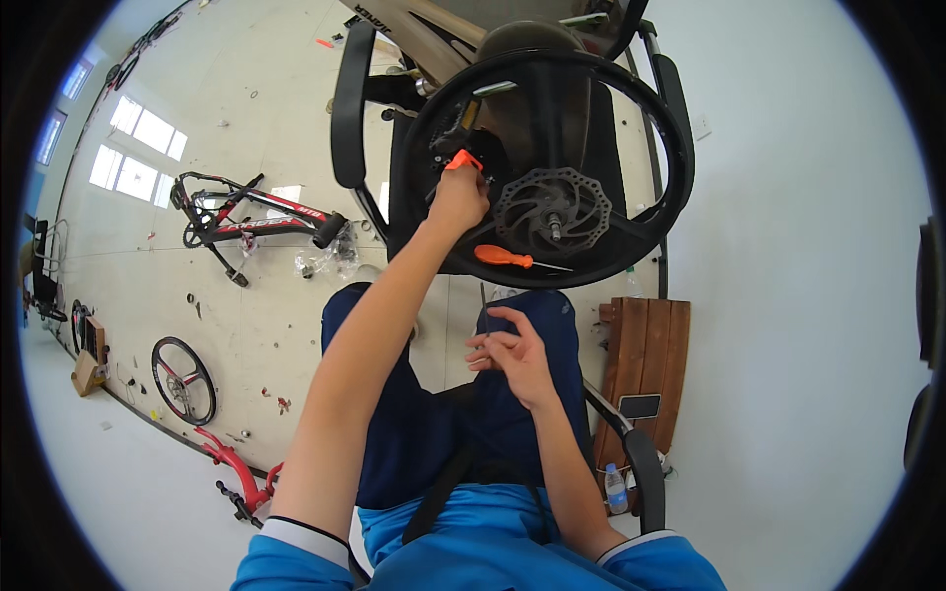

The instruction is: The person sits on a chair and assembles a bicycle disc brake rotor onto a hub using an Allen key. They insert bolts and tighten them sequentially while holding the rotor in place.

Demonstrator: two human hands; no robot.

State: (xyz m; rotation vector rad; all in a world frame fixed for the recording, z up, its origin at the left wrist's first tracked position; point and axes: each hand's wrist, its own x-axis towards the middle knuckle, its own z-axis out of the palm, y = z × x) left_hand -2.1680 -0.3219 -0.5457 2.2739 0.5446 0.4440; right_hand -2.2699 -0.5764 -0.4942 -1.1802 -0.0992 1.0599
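A black bicycle wheel (pixel 645 232) lies on a black chair in front of me, with a silver brake disc (pixel 520 210) and a threaded axle at its hub. My left hand (pixel 459 199) is reached out over the wheel's left side, closed around something orange (pixel 463 160); most of it is hidden by the fingers. Over my right thigh, my right hand (pixel 517 357) pinches a thin dark rod (pixel 484 300) that points up toward the rim. An orange-handled screwdriver (pixel 501 256) rests on the near part of the wheel.
Chair armrests (pixel 349 123) flank the wheel. A bicycle frame (pixel 266 222), a spoked wheel (pixel 183 381) and a red frame part (pixel 236 463) lie on the floor at left. To the right are a wooden bench (pixel 645 345) and a water bottle (pixel 615 488) by a white wall.
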